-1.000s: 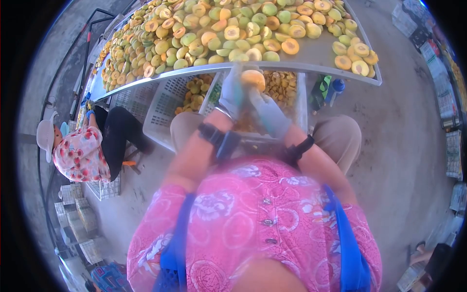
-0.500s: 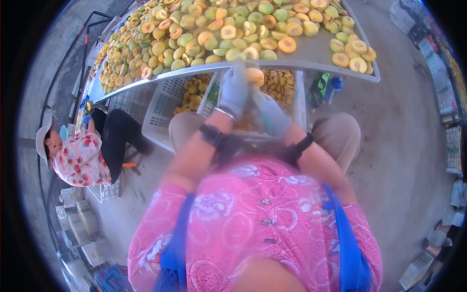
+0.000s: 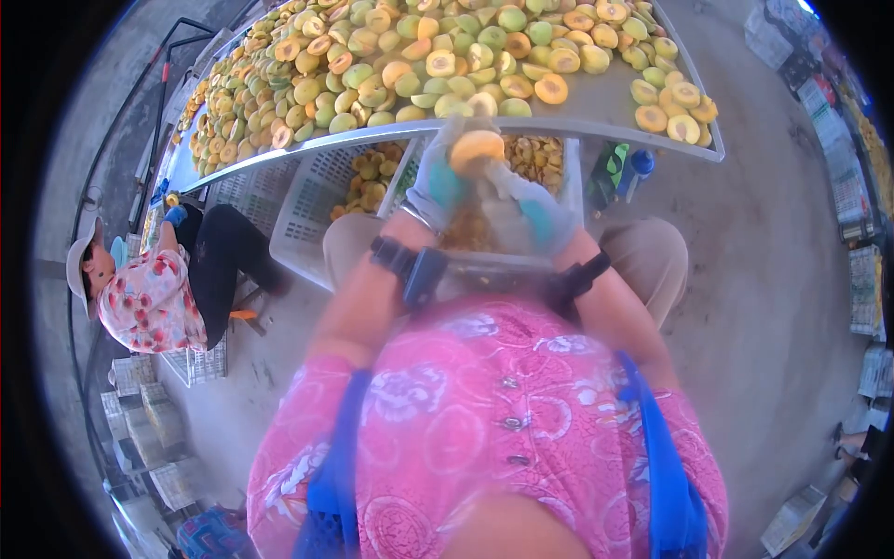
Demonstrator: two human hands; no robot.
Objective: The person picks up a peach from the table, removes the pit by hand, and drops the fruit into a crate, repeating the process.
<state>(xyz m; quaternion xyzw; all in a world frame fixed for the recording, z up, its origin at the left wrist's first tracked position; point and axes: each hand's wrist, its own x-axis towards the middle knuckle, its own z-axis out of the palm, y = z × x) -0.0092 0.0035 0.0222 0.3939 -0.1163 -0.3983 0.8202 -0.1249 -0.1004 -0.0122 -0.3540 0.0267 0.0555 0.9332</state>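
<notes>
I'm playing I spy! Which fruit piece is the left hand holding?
The orange fruit piece at the left hand's fingertips, just by the table's near edge. Other pieces around it lie on the table or in crates below.

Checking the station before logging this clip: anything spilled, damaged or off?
Nothing clearly wrong. The heaped fruit lies within the rim of the metal tray. Mildly odd: a small cluster bunched at the right corner, mostly apart from the heap. Around the right hand, blur hides detail.

There are 2 grey-gloved hands [image 3: 440, 184] [image 3: 538, 216] with 1 orange fruit [image 3: 477, 152], and 2 blue straps [image 3: 332, 463] [image 3: 663, 463].
</notes>
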